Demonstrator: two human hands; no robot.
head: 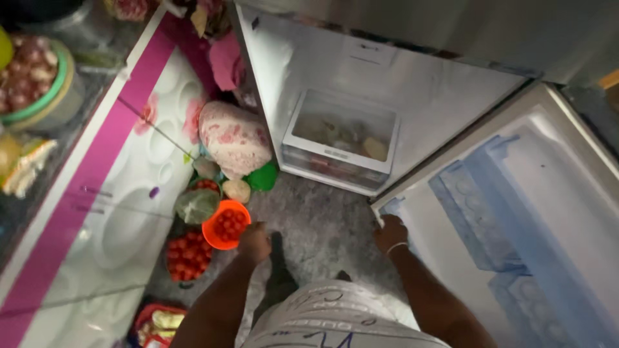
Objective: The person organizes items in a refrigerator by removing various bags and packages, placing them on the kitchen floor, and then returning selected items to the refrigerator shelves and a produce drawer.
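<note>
While the right hand (391, 232) clasps the fridge door (516, 212) edge, the left hand (255, 241) grips a round orange bowl (225, 225) — glossy plastic — over speckled grey floor (322, 225).

Blurred contents of the fridge drawer (340, 132), perhaps vegetables; red bag (155, 322) cut off below.

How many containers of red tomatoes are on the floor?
2. An orange bowl by the left hand, and a dark basket just left of it, against the cabinet. More may be hidden behind the vegetables.
</note>
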